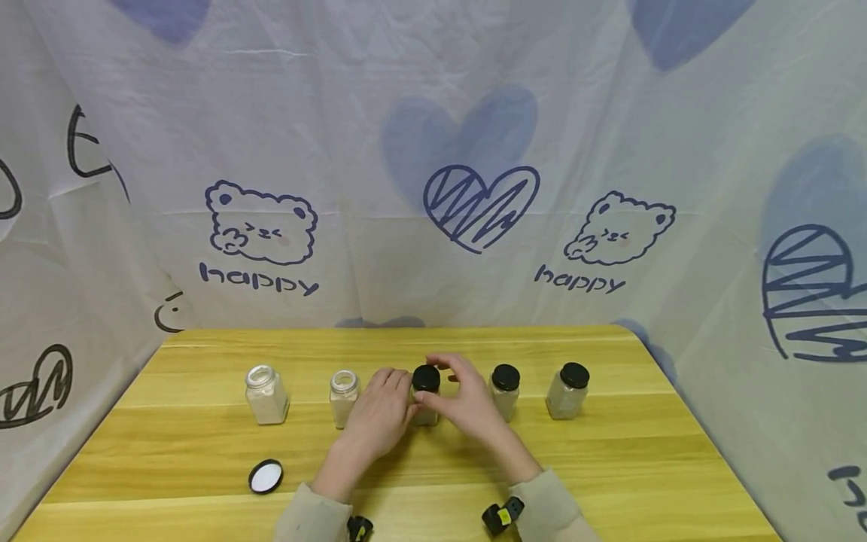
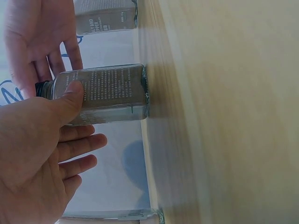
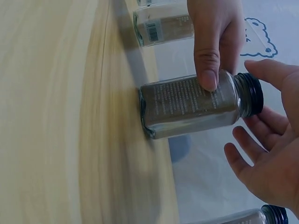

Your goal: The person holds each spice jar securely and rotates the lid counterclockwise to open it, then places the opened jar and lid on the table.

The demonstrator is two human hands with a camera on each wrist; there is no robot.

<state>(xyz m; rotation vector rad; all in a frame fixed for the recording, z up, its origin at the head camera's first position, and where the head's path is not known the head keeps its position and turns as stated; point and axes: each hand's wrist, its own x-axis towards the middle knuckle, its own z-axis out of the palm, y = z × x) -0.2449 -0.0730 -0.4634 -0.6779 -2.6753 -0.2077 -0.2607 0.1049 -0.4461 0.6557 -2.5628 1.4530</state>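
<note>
A square glass spice jar (image 3: 187, 105) with a printed label and a black screw lid (image 1: 426, 378) stands on the table between my hands. My left hand (image 1: 381, 414) holds the jar's body, its thumb (image 2: 72, 98) across the label and its other fingers extended behind. Around the lid, my right hand (image 1: 467, 403) has its thumb at the near edge and its fingers at the far side. Just left of my left hand is a lidless jar (image 1: 344, 388). Right of my right hand stands another black-lidded jar (image 1: 505, 388).
Farther left stands a second lidless jar (image 1: 267, 399), filled with something pale. A loose black lid (image 1: 266, 476) lies in front of it, white inside facing up. At the right end is one more lidded jar (image 1: 567, 395). A printed cloth (image 1: 366, 248) hangs behind the wooden table (image 1: 643, 467).
</note>
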